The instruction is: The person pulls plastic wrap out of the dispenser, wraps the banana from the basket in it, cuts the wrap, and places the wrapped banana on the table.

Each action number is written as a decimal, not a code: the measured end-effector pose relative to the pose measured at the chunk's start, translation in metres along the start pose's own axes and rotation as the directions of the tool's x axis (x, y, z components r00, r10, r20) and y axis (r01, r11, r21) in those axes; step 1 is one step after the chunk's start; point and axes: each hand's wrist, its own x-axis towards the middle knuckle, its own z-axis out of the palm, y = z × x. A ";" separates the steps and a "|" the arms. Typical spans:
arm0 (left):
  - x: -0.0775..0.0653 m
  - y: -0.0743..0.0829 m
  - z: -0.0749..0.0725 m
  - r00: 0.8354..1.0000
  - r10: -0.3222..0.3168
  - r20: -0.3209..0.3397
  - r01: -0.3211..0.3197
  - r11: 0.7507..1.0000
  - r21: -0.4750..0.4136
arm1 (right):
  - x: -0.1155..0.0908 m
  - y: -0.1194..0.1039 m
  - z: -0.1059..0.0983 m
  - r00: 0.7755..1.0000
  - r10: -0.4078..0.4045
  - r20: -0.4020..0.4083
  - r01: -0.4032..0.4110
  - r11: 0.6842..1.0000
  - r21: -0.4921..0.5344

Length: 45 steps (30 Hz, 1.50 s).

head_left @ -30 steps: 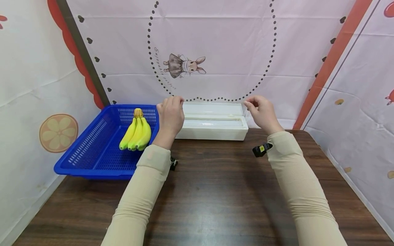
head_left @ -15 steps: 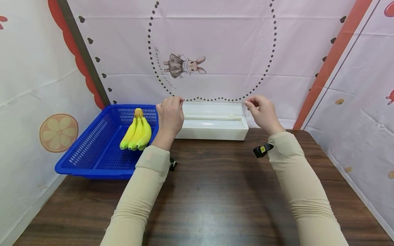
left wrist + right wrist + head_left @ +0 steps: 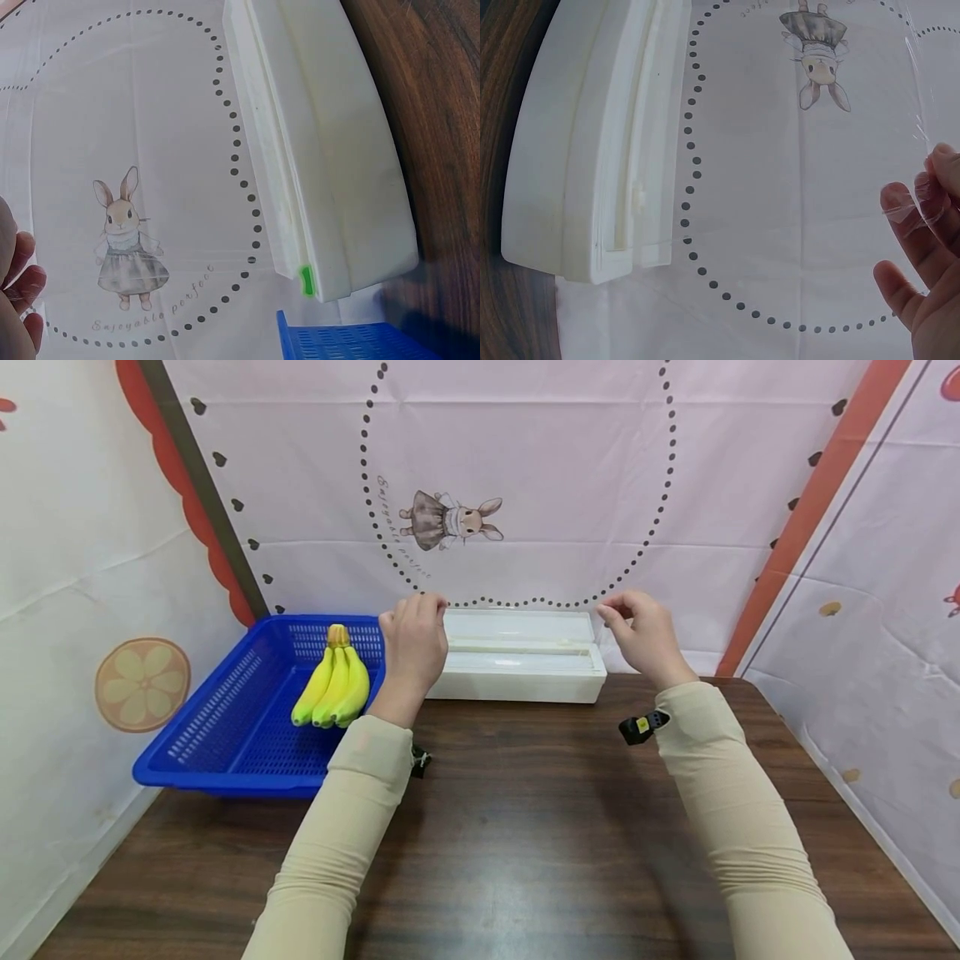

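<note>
A long white cling film dispenser (image 3: 517,686) stands at the back of the table with its lid raised. Clear cling film (image 3: 921,105) stretches up from it between my hands, showing mainly as creases and glints. My right hand (image 3: 641,637) pinches one corner of the film between thumb and fingers, above the dispenser's right end. Over the left end, my left hand (image 3: 416,642) has its fingers curled at the film's other corner; its grip is partly hidden in the head view. A small green piece (image 3: 307,280) sits at the dispenser's end in the left wrist view.
A blue plastic basket (image 3: 217,779) stands on the left, close to my left forearm, with a bunch of yellow bananas (image 3: 341,685) inside. Dark wooden tabletop (image 3: 510,827) lies in front of the dispenser. A printed cloth (image 3: 540,485) hangs right behind it.
Almost nothing differs. My right hand has shifted very slightly to the right, while the left hand and the dispenser stay nearly still.
</note>
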 end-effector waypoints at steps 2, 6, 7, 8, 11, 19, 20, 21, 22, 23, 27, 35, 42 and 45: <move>0.001 0.000 0.000 1.000 -0.002 -0.003 0.002 1.000 -0.005 | 0.001 -0.001 -0.001 1.000 0.002 -0.003 -0.002 1.000 0.001; 0.003 0.001 -0.001 1.000 -0.004 -0.006 0.004 1.000 -0.017 | 0.003 -0.002 -0.001 1.000 0.007 -0.008 -0.007 1.000 -0.002; 0.003 0.001 -0.002 1.000 -0.007 -0.004 0.007 1.000 -0.018 | 0.003 -0.002 -0.001 1.000 0.008 -0.010 -0.008 1.000 -0.002; 0.003 0.001 -0.002 1.000 -0.009 -0.002 0.009 1.000 -0.019 | 0.003 -0.002 -0.001 1.000 0.007 -0.011 -0.007 1.000 -0.001; 0.003 0.001 -0.002 1.000 -0.015 0.003 0.015 1.000 -0.018 | 0.002 -0.001 0.000 1.000 0.000 -0.019 0.000 1.000 0.006; 0.003 0.000 -0.001 1.000 -0.008 -0.010 0.008 1.000 -0.027 | 0.001 0.000 0.000 1.000 -0.003 -0.030 0.004 1.000 0.017; 0.004 0.000 -0.001 1.000 -0.008 -0.013 0.008 1.000 -0.027 | 0.001 0.000 0.000 1.000 -0.003 -0.030 0.003 1.000 0.018; 0.004 0.000 -0.001 1.000 -0.008 -0.015 0.008 1.000 -0.027 | 0.002 0.000 0.000 0.999 -0.002 -0.032 0.003 1.000 0.018; 0.004 0.000 -0.001 1.000 -0.007 -0.016 0.007 1.000 -0.028 | 0.002 -0.001 0.000 0.999 -0.004 -0.034 0.004 1.000 0.020; 0.004 0.000 -0.001 1.000 -0.008 -0.018 0.008 1.000 -0.029 | 0.002 -0.001 0.000 0.999 -0.003 -0.036 0.004 1.000 0.019; 0.005 0.001 -0.002 1.000 -0.008 -0.030 0.007 0.999 -0.034 | 0.002 -0.002 0.000 0.999 -0.006 -0.042 0.006 1.000 0.018; 0.006 0.002 -0.004 0.999 0.004 -0.050 -0.006 0.999 -0.035 | 0.003 -0.005 -0.003 0.999 -0.014 -0.047 0.015 1.000 0.022; 0.005 0.003 -0.006 0.998 0.014 -0.057 -0.016 0.999 -0.045 | 0.003 -0.006 -0.003 0.999 -0.021 -0.045 0.021 1.000 0.008; 0.005 0.002 -0.006 0.997 0.020 -0.079 -0.024 0.998 -0.049 | 0.004 -0.006 -0.004 0.999 -0.024 -0.047 0.025 1.000 0.012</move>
